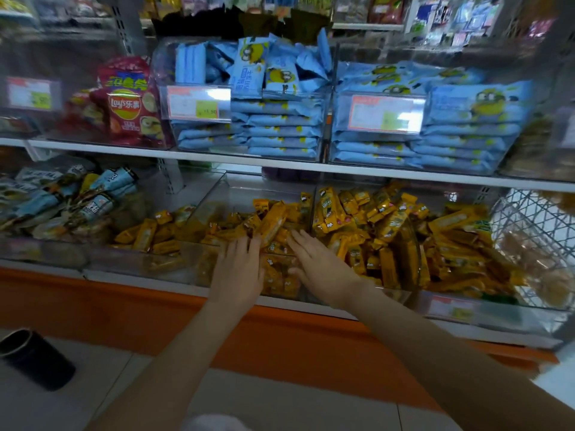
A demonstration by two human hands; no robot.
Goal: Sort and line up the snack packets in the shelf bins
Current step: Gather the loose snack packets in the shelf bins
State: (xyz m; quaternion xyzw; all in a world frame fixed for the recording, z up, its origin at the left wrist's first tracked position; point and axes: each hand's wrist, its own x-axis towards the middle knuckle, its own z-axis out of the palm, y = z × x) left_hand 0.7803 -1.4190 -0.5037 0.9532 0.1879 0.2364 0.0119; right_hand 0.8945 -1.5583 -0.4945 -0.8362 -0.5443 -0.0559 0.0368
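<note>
Yellow snack packets (273,225) lie jumbled in the clear middle bin (249,191) on the lower shelf. The left hand (238,269) and the right hand (323,269) rest flat on the heap, fingers straight, gripping nothing. Just right, another yellow pile (404,244) is equally untidy. Above, blue packets (283,132) sit mostly stacked. Most lining-up looks undone.

A black cylindrical container (34,357) lay tilted on the pale tiled floor (280,405) at lower left, before the shelving's orange base panel (280,343), with a white wire basket (535,231) at far right and orange-bordered price labels (197,102) above.
</note>
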